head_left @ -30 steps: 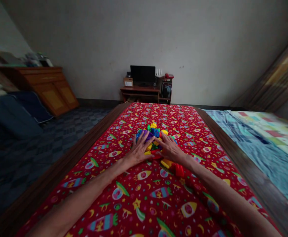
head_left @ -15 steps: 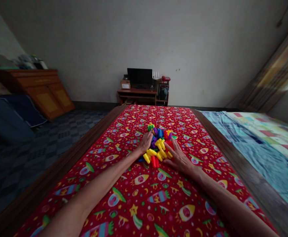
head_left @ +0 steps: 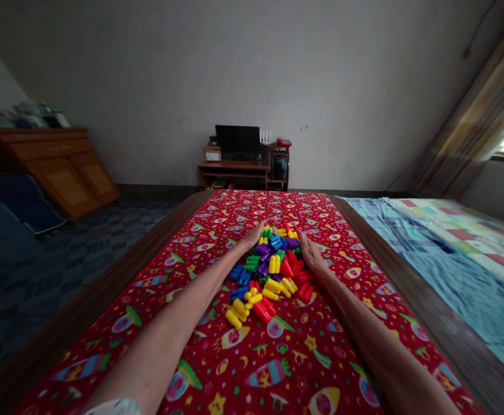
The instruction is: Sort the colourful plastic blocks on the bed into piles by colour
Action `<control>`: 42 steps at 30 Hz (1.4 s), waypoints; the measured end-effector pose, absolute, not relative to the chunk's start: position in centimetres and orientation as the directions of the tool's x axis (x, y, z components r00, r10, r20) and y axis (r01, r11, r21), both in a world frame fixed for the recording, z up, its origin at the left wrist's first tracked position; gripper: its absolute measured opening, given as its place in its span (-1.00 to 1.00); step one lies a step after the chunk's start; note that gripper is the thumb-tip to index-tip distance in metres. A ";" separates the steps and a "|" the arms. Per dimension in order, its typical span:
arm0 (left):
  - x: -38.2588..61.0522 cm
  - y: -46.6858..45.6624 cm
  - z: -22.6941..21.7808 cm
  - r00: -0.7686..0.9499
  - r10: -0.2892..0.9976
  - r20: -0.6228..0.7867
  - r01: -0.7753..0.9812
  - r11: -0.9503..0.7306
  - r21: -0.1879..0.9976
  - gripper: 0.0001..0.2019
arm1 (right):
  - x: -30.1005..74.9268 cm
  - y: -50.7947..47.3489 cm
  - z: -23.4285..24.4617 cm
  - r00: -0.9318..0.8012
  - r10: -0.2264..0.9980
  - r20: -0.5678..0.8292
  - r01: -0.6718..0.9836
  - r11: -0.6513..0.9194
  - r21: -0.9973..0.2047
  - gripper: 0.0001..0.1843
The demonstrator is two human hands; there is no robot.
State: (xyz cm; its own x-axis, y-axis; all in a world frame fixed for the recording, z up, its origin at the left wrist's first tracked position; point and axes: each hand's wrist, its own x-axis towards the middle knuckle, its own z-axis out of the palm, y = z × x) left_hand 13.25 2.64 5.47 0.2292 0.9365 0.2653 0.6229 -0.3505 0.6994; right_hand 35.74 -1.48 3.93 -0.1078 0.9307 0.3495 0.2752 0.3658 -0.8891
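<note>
A loose heap of plastic toy blocks (head_left: 274, 264) in yellow, red, blue, green and purple lies on a red patterned cloth (head_left: 252, 351). Along the heap's left far side rests my left hand (head_left: 252, 236), flat and held on edge, fingers stretched forward. My right hand (head_left: 311, 251) stands the same way at the right side, its palm facing the blocks. Neither hand grips a block. Nearest to me lie several yellow blocks (head_left: 237, 313) and a red block (head_left: 264, 310).
The cloth covers a bed or table with dark wooden edges (head_left: 407, 288). To the right is a bed with a blue sheet (head_left: 412, 242). Against the far wall stands a desk with a monitor (head_left: 237, 142). A wooden cabinet (head_left: 57, 167) stands at the left.
Both hands have moved from over the blocks to the heap's two sides. The blocks now lie spread wider and nearer to me. The view has shifted slightly.
</note>
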 end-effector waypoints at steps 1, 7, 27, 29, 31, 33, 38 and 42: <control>13.9 2.5 5.5 0.275 0.930 0.246 0.607 -0.366 0.705 -0.28 | 35.3 -1.5 3.9 -0.154 0.927 0.343 0.243 0.372 -0.896 -0.19; 13.2 -1.8 7.2 0.508 0.827 0.241 0.496 -0.510 0.703 -0.30 | 35.9 -1.2 4.2 -0.034 0.944 0.328 0.024 0.329 -0.944 -0.19; 12.6 -8.7 7.1 0.526 0.702 0.480 0.718 -0.669 0.192 -0.45 | 36.8 -3.5 6.0 -0.375 0.873 0.313 0.382 0.453 -0.806 -0.25; 11.3 -7.3 6.6 0.409 0.774 0.484 0.752 -0.586 0.302 -0.44 | 37.8 -3.8 5.7 -0.291 0.897 0.332 0.406 0.430 -0.806 -0.23; 10.1 -6.1 5.5 0.313 0.833 0.456 0.767 -0.505 0.396 -0.40 | 38.2 -4.2 4.7 -0.258 0.922 0.289 0.436 0.378 -0.817 -0.19; 9.6 -5.2 4.1 0.260 0.881 0.394 0.761 -0.438 0.478 -0.38 | 37.6 -5.1 3.6 -0.286 0.923 0.259 0.438 0.366 -0.821 -0.16; 10.7 -4.7 3.1 0.247 0.915 0.319 0.675 -0.398 0.621 -0.38 | 34.8 -8.2 3.3 -0.385 0.866 0.319 0.352 0.458 -0.816 -0.25; 9.5 -4.9 4.7 0.166 0.922 0.349 0.649 -0.368 0.666 -0.38 | 35.3 -7.3 5.5 -0.317 0.853 0.414 0.372 0.514 -0.773 -0.38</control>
State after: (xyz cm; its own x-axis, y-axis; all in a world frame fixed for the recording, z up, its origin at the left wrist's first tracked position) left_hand 9.55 -4.88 4.68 0.1656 0.9225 0.3487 0.6492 -0.3681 0.6656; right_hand 35.31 -7.26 5.50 -0.3172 0.8530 0.4145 0.3715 0.5139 -0.7732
